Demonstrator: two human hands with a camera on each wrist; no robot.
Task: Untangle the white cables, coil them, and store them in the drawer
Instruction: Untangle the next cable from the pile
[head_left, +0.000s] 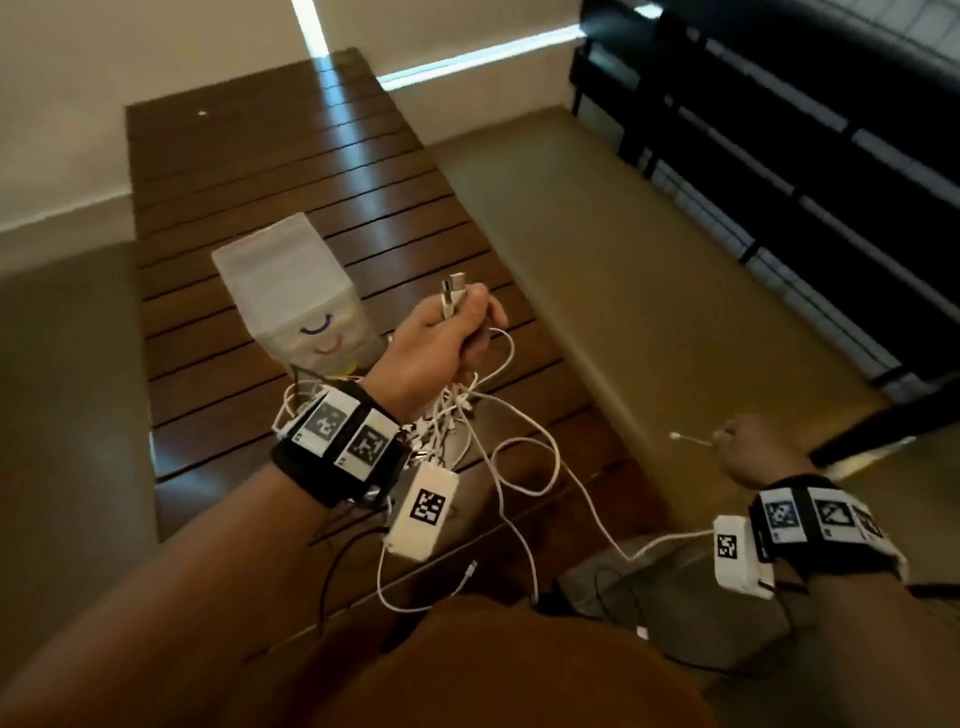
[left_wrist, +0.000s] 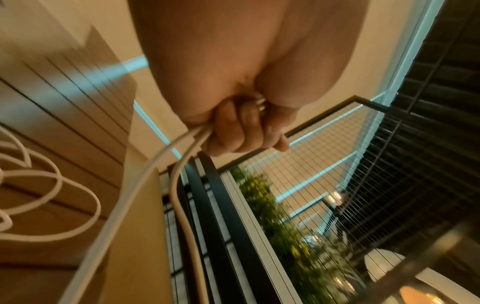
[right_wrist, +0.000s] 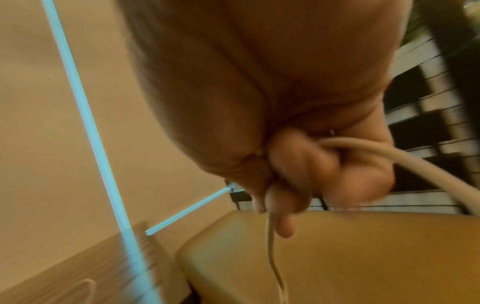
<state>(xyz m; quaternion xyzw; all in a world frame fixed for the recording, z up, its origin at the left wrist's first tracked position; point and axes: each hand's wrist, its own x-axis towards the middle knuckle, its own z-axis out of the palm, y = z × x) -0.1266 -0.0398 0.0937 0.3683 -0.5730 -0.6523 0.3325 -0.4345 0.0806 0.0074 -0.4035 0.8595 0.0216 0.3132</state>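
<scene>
left hand (head_left: 447, 332) grips USB ends | right hand (head_left: 748, 449) pinches connector, right of drawer unit (head_left: 306, 306) | white cables (head_left: 467, 431): light, limp, snag-prone; hold by plugs

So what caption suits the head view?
Left hand grips USB plugs above tangled white cables; right hand pinches one cable end.

Dim warm light; bluish strip glare on the table (head_left: 291, 171); wrist views motion-blurred, edges warped.
</scene>
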